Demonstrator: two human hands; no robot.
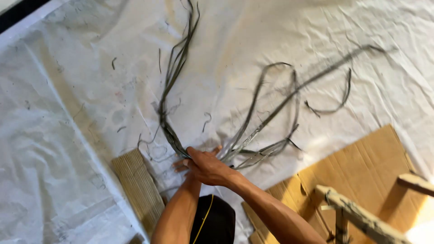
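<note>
Head view: right hand (209, 168) and left hand (181, 166) both clamped on grey strips (174, 77) over white sheet (68, 135).

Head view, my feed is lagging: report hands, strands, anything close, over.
Right hand on top, gripping dark strands. Left hand mostly hidden beneath, grip unclear. Strands fan out over white sheet. Cardboard and wooden frame at right, apart.

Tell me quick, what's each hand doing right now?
Right hand: closed on the gathered ends of the long dark strips.
Left hand: mostly hidden under the right; fingers touch the strips, but open or closed cannot be told.
</note>
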